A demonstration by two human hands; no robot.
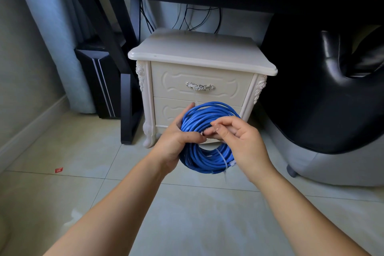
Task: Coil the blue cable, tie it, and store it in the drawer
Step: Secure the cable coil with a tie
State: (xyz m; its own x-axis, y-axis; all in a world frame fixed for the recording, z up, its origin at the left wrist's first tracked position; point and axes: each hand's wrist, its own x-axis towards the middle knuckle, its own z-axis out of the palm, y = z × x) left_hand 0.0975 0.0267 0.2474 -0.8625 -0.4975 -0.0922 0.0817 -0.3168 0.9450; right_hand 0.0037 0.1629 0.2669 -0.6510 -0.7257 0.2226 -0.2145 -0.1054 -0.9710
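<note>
Holding: our left hand grips the coiled blue cable.
Pinching: our right hand nips the coil's strands, perhaps a tie too.
Place: midair, before the closed lower drawer.

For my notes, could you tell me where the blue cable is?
Head view, centre: the coiled blue cable is held by the left hand and right hand, before the white nightstand.

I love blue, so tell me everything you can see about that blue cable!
The blue cable is wound into a round coil of many loops, smooth and plastic-looking. A pale tie wraps its lower part, beside a clear plug end. The left hand grips its left side; the right hand pinches at its middle. It is held up before the white cabinet.
</note>
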